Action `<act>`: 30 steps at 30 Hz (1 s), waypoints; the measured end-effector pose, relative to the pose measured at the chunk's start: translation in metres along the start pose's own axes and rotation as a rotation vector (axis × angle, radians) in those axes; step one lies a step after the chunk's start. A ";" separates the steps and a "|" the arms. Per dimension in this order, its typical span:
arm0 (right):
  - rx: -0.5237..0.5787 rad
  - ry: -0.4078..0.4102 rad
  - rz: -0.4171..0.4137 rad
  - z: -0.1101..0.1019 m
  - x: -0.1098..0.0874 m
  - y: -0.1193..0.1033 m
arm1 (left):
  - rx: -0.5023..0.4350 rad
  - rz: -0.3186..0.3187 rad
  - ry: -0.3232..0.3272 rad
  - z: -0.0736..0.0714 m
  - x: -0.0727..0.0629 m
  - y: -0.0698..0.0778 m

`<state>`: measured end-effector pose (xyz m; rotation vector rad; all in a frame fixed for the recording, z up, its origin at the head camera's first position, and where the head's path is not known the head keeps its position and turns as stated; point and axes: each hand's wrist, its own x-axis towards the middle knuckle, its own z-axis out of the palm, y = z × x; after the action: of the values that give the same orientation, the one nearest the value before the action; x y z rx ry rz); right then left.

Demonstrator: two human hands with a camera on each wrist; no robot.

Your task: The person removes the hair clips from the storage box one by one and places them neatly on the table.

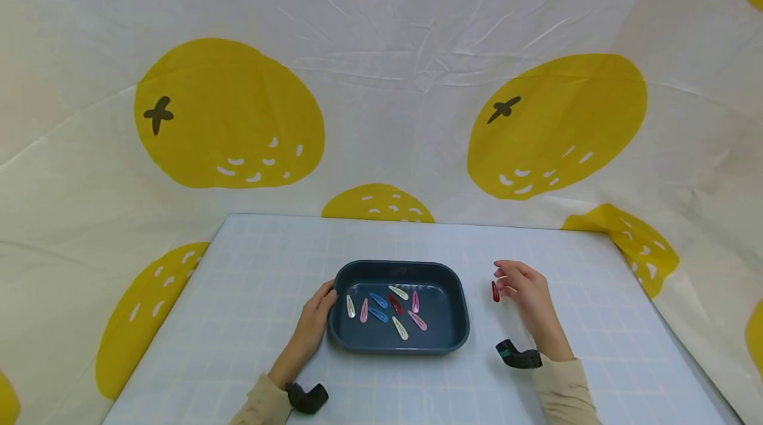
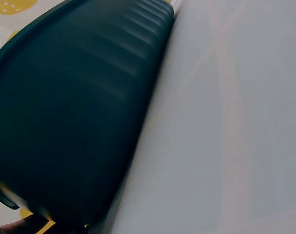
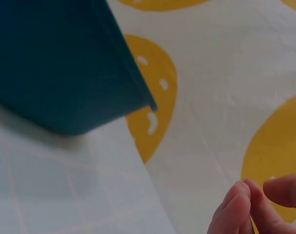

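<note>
A dark blue tray [image 1: 401, 346] stands on the table, holding several snap hair clips in white, pink, blue and red, such as a red hair clip [image 1: 395, 304]. The left hand [image 1: 312, 316] grips the tray's left side; in the left wrist view the tray [image 2: 80, 112] hides most of its fingers. To the right of the tray, the right hand [image 1: 526, 296] pinches another red hair clip [image 1: 495, 291] at its fingertips. The right wrist view shows the bent fingers of the right hand [image 3: 257, 207], with the clip hidden there.
A pale checked cloth [image 1: 256, 266] covers the table. Behind and beside it hangs a white sheet [image 1: 393, 114] with large yellow fruit prints. A black wrist device [image 1: 518, 355] sits by the right wrist, another [image 1: 306, 398] by the left.
</note>
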<state>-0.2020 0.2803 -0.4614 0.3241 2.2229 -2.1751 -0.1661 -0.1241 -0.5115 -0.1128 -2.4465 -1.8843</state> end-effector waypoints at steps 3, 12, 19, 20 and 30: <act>0.072 -0.032 -0.008 0.011 -0.005 -0.005 | -0.001 -0.002 0.000 0.000 0.000 0.000; 0.217 -0.177 -0.063 0.045 -0.022 -0.020 | -0.003 0.019 0.012 0.002 0.005 -0.022; 0.187 -0.385 -0.027 0.073 -0.037 -0.035 | 0.012 0.026 0.017 0.001 0.006 -0.024; 0.181 -0.411 -0.024 0.076 -0.039 -0.037 | 0.012 0.024 0.017 0.001 0.006 -0.023; -0.167 -0.586 -0.019 0.114 -0.036 -0.047 | -0.013 0.019 0.005 0.000 0.006 -0.023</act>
<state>-0.1892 0.1619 -0.4126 -0.3025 2.0367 -1.7617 -0.1741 -0.1294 -0.5332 -0.1310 -2.4215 -1.8910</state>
